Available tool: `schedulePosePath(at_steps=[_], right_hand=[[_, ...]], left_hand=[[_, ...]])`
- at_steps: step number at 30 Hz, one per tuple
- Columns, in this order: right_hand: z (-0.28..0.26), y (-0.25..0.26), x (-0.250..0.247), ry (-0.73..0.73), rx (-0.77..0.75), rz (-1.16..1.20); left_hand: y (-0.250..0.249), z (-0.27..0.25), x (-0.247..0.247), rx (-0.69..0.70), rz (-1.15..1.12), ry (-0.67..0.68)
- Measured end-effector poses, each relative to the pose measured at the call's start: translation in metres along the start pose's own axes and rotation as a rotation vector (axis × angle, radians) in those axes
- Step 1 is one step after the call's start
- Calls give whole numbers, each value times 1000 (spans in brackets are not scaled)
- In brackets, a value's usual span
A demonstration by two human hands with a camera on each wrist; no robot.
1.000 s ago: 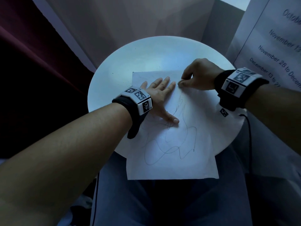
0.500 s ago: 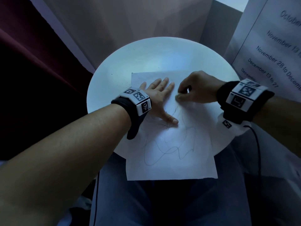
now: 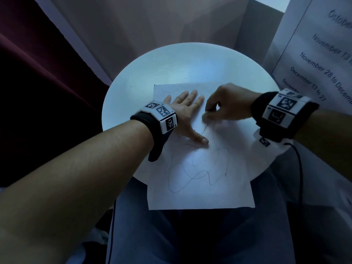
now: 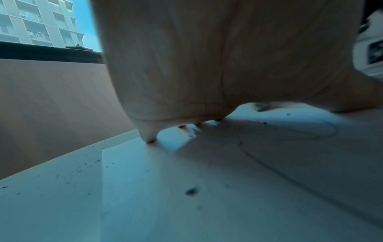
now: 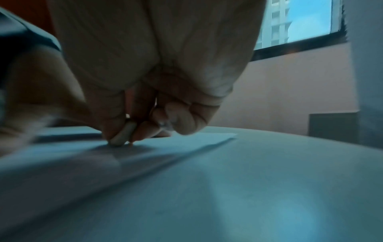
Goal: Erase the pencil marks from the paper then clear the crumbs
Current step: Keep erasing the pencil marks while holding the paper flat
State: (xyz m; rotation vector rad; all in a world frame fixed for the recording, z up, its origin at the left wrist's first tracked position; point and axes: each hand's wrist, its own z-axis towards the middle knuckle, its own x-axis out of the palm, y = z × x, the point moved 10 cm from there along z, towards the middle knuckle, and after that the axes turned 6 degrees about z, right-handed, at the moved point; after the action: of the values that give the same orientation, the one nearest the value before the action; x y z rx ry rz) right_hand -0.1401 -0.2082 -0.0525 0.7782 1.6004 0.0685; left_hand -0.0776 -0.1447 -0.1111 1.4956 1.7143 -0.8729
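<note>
the right hand (image 3: 226,103) has slid down the paper (image 3: 200,191) from its upper edge toward the scribble, fingers (image 5: 111,127) clamped on a small pale eraser (image 5: 123,134) pressed to the sheet. so erasing is under way, with most pencil marks (image 3: 198,174) untouched. the left hand (image 3: 186,115) stays flat, fingers spread, pinning the paper to the round bench (image 3: 133,82), its near edge overhanging. dark crumbs (image 4: 191,191) lie scattered (the head view blurs the eraser tip).

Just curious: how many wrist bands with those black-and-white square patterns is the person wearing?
2: one wrist band on the left wrist, by the paper's left edge; the other wrist band on the right wrist.
</note>
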Motion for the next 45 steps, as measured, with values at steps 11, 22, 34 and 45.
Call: schedulePosePath(at_steps=[11, 22, 34, 45], right_hand=[[-1, -5, -6, -20, 27, -26], [-5, -19, -14, -104, 72, -58], [-5, -4, -6, -86, -14, -136], [-15, 1, -3, -83, -71, -192]], left_hand=[[-1, -2, -2, -4, -12, -7], [-1, 0, -1, -2, -1, -11], [-1, 0, -1, -3, 0, -18], [-1, 0, -1, -1, -7, -16]])
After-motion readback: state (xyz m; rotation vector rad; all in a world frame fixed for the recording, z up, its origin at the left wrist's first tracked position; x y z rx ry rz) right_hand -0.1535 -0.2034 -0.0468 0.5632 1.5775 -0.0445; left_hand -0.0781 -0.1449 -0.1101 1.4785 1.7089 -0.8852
